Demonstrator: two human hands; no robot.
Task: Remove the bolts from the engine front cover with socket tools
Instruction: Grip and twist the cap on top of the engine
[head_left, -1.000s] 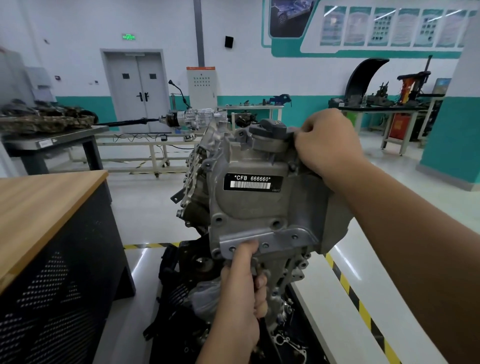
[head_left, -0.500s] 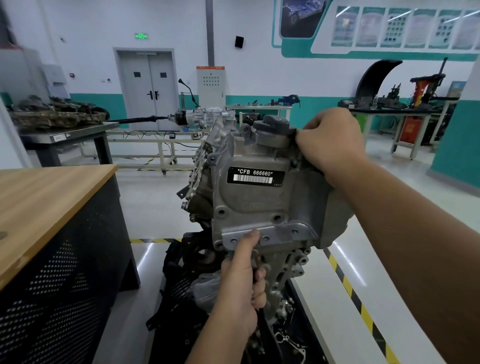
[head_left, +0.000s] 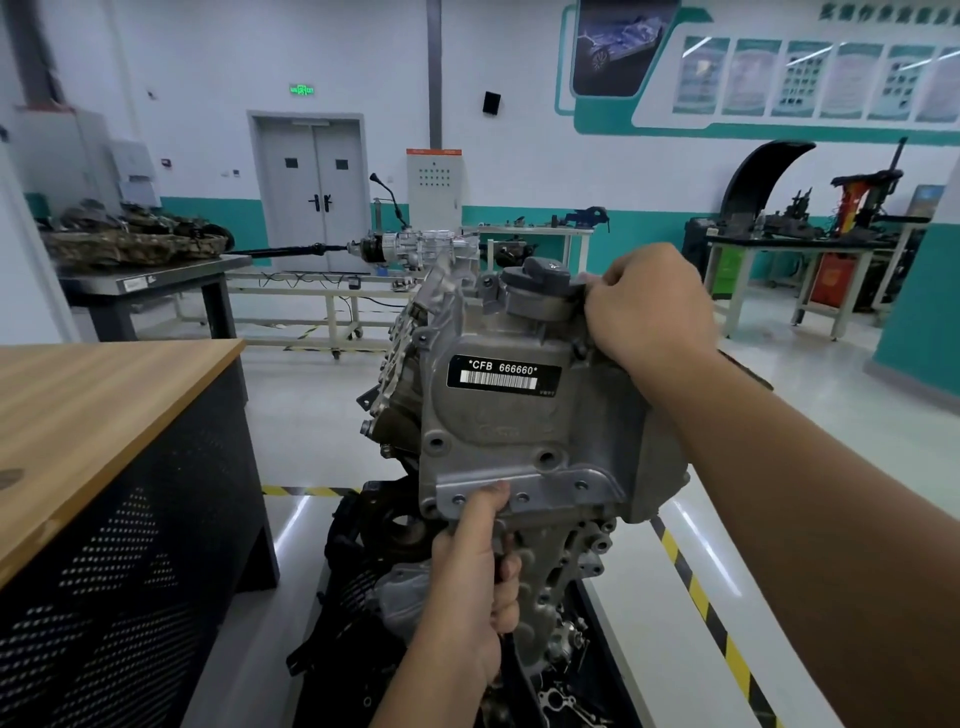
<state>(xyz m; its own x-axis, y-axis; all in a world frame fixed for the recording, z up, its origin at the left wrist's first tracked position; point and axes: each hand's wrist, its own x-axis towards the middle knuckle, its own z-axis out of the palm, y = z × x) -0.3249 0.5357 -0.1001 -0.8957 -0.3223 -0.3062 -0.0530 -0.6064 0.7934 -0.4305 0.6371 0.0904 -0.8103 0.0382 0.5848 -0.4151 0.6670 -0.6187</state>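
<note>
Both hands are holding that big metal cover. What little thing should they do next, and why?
Probably ease the front cover straight off the engine toward the person. The left hand grips its lower edge, the right hand its top corner by the black cap, no tool is in either hand, and several bolt holes look empty.

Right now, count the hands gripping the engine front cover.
2: the right hand at the top right corner of the front cover, the left hand at its lower edge.
</note>
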